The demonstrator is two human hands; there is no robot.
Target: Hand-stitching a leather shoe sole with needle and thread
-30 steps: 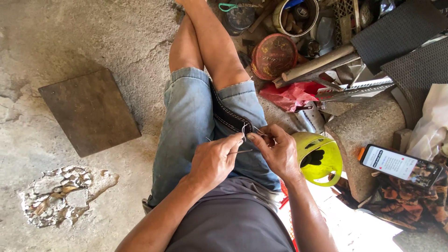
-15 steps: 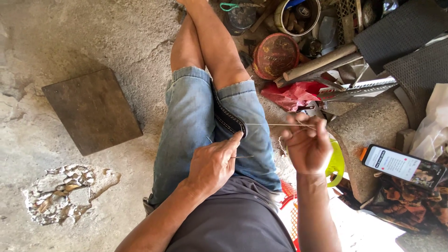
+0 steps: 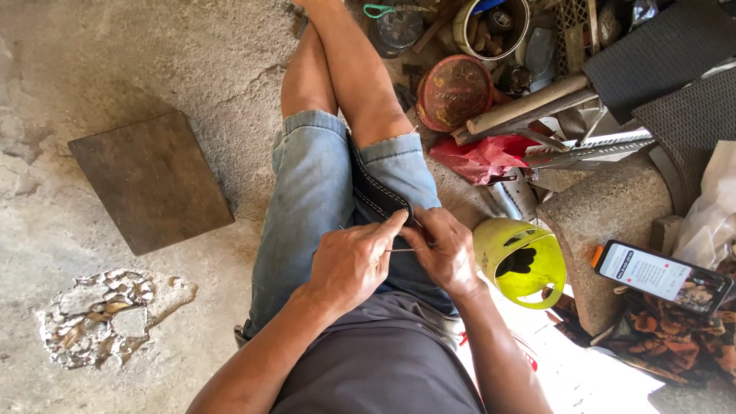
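Our right hand (image 3: 448, 253) has come back in from the side, where a moment ago it drew the thread out taut; now it sits again at the black stitched strap (image 3: 376, 192) clamped between our knees. That suggests one stitch is pulled through and the next is being set. Our left hand (image 3: 353, 261) pinches the strap's near end between thumb and forefinger, while the right hand's fingers close on a thin needle (image 3: 402, 249) lying between the two hands. Just beside the right hand stands a yellow-green plastic container (image 3: 521, 257); beyond it a stone block (image 3: 613, 222), a phone (image 3: 663, 276), a red bag (image 3: 479, 157) and scattered tools crowd the right, leaving little room for the thread pull
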